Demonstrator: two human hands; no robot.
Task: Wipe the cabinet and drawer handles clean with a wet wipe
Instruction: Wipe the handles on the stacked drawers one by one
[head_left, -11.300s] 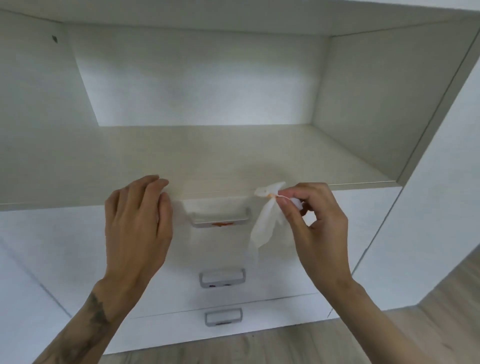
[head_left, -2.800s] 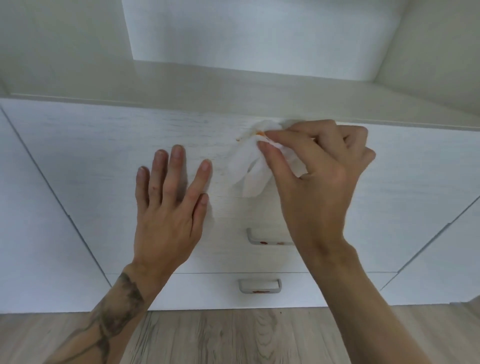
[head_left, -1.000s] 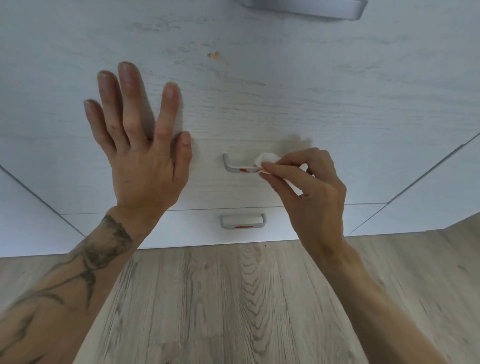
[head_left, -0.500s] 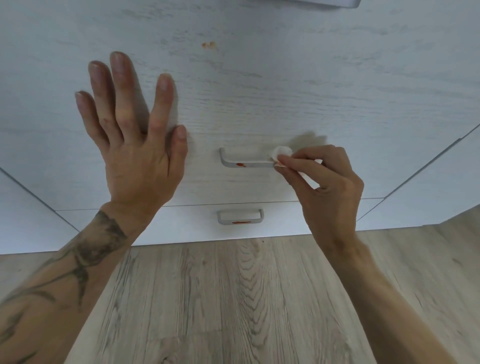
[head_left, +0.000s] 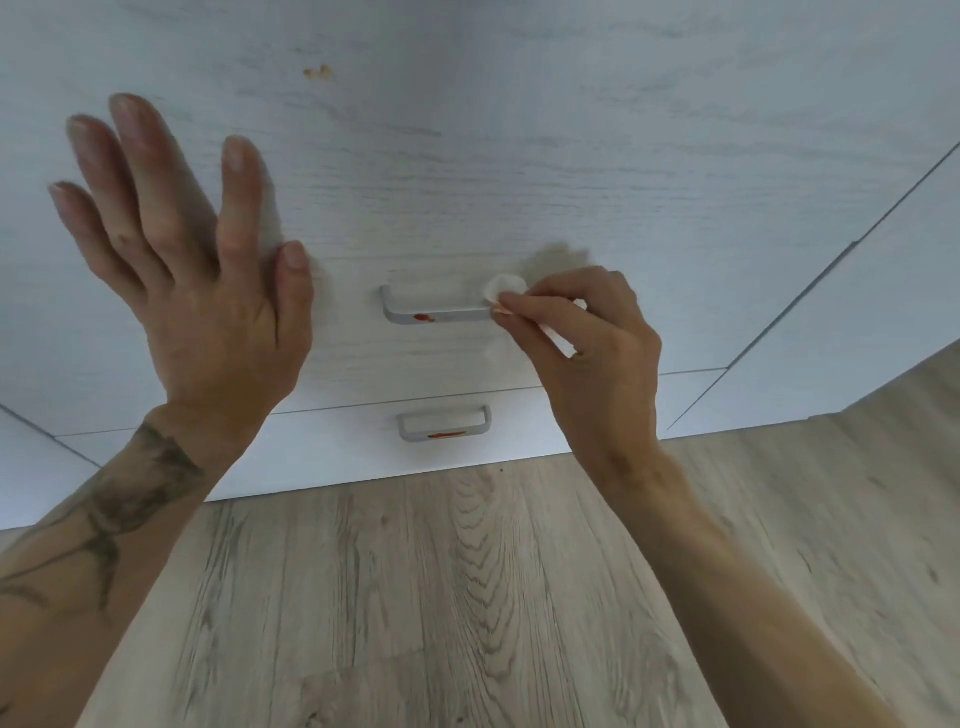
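Your right hand (head_left: 587, 353) pinches the crumpled white wet wipe (head_left: 505, 287) at the brushed-metal bar handle (head_left: 439, 310)'s three o'clock end, apparently touching; your left hand (head_left: 197, 270) lies spread on the woodgrain drawer front (head_left: 519, 156).

Soft even daylight, blurred edges, wide-angle bowing

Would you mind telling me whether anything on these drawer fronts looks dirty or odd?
Yes. A red smear sits on the upper handle, left of the wet wipe pinched in the right hand. The lower handle carries a similar red streak, and small orange specks mark the drawer front above.
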